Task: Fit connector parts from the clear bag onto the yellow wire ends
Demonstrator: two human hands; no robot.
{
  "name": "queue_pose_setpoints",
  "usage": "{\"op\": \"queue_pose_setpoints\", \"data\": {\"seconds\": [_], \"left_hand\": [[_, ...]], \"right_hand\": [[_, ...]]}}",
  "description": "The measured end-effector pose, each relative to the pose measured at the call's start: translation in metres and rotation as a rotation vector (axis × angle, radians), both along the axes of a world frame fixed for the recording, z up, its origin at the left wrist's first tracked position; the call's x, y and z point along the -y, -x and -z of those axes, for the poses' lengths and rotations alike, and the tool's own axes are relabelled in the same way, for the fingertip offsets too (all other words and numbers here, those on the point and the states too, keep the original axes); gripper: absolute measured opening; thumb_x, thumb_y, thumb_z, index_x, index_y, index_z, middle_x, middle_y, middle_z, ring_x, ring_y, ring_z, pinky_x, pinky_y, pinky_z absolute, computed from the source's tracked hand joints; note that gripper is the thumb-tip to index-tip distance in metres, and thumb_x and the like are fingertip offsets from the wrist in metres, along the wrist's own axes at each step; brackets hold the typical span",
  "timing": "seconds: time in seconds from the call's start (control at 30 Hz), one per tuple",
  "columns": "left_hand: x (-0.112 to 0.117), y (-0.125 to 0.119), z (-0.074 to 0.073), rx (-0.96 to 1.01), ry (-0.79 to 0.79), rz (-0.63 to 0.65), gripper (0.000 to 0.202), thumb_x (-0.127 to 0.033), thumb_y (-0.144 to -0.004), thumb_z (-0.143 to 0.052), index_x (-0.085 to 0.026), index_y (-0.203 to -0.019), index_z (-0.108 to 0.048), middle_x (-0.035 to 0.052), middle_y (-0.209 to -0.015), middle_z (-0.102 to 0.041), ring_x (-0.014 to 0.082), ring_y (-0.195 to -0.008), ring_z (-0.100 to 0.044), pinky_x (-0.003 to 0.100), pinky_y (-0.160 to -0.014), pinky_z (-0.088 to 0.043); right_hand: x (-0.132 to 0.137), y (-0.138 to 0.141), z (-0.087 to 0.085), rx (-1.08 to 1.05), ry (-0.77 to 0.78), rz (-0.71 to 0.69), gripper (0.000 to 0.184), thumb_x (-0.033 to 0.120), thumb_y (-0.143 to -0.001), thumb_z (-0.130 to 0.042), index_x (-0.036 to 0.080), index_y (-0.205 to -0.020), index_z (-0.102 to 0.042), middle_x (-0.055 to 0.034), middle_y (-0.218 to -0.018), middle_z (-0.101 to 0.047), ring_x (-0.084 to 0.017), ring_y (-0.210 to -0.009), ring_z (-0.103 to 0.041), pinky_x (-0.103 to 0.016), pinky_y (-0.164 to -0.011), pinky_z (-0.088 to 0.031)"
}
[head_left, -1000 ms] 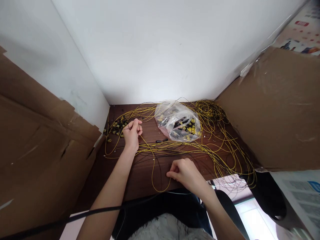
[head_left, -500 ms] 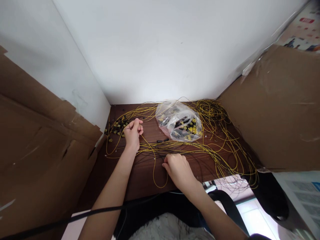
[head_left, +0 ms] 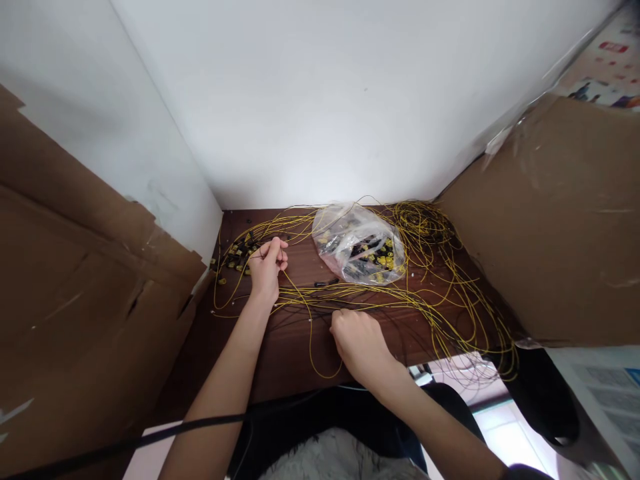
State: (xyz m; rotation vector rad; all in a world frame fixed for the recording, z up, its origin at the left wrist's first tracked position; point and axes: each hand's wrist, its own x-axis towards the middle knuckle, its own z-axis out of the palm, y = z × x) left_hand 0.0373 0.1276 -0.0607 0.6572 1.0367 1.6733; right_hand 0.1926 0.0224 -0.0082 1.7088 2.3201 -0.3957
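My left hand [head_left: 267, 268] is closed in a pinch on a thin yellow wire [head_left: 301, 293], beside a heap of small black and yellow connectors [head_left: 240, 252]. From those fingers the wire hangs in a loop over the front of the brown table and runs up to my right hand [head_left: 359, 340]. That hand is curled palm down around the wire, its fingertips hidden beneath. Behind both hands, a bundle of yellow and black wires [head_left: 370, 292] lies across the table. A small black piece [head_left: 326, 283] rests just beyond it.
A clear plastic bag [head_left: 330, 233] with black and yellow connectors sits near the white wall [head_left: 320, 120]. Coiled wires [head_left: 420, 220] lie at the back right, some hanging over the front edge. Cardboard panels stand at the left [head_left: 100, 293] and right [head_left: 560, 220].
My right hand has shifted slightly to the right, drawing the bottom of the wire loop along. My left hand has stayed nearly still, keeping its pinch.
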Motion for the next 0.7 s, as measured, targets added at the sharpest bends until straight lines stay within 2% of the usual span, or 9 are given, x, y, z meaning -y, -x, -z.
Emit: {"op": "queue_pose_setpoints", "data": {"seconds": [0.17,0.37,0.53,0.7], "left_hand": [[0.001,0.000,-0.001,0.003,0.008,0.018,0.027,-0.035,-0.063,-0.073,-0.011,-0.058,-0.060,-0.0049,-0.050,-0.040,0.0047,-0.046,-0.042,0.015,-0.038,-0.027],[0.002,0.000,-0.001,-0.007,0.021,0.039,0.027,-0.036,-0.064,-0.072,-0.011,-0.061,-0.061,-0.0053,-0.049,-0.038,0.0047,-0.047,-0.042,0.016,-0.038,-0.028],[0.003,-0.001,-0.001,-0.030,0.032,0.057,0.027,-0.037,-0.064,-0.072,-0.011,-0.061,-0.063,-0.0044,-0.050,-0.039,0.0054,-0.048,-0.042,0.016,-0.039,-0.029],[0.004,-0.002,-0.001,-0.064,0.012,0.098,0.027,-0.038,-0.066,-0.071,-0.012,-0.061,-0.062,-0.0037,-0.051,-0.038,0.0060,-0.049,-0.041,0.016,-0.040,-0.029]], "right_hand": [[0.003,-0.006,-0.010,0.089,0.049,0.034,0.018,0.011,-0.084,-0.050,0.012,-0.083,-0.068,-0.0182,-0.085,-0.068,-0.027,-0.081,-0.067,-0.029,-0.060,-0.047],[0.014,-0.009,-0.014,0.119,0.125,-0.022,0.022,-0.001,-0.075,-0.054,0.011,-0.086,-0.068,-0.0170,-0.085,-0.068,-0.024,-0.080,-0.067,-0.025,-0.062,-0.045],[0.015,-0.009,-0.011,0.111,0.123,-0.023,0.022,0.002,-0.077,-0.050,0.013,-0.084,-0.068,-0.0164,-0.085,-0.068,-0.027,-0.080,-0.067,-0.027,-0.059,-0.045],[0.011,-0.015,-0.001,0.068,0.071,0.010,0.022,0.007,-0.076,-0.048,0.012,-0.078,-0.069,-0.0166,-0.081,-0.069,-0.029,-0.076,-0.067,-0.029,-0.056,-0.042]]}}
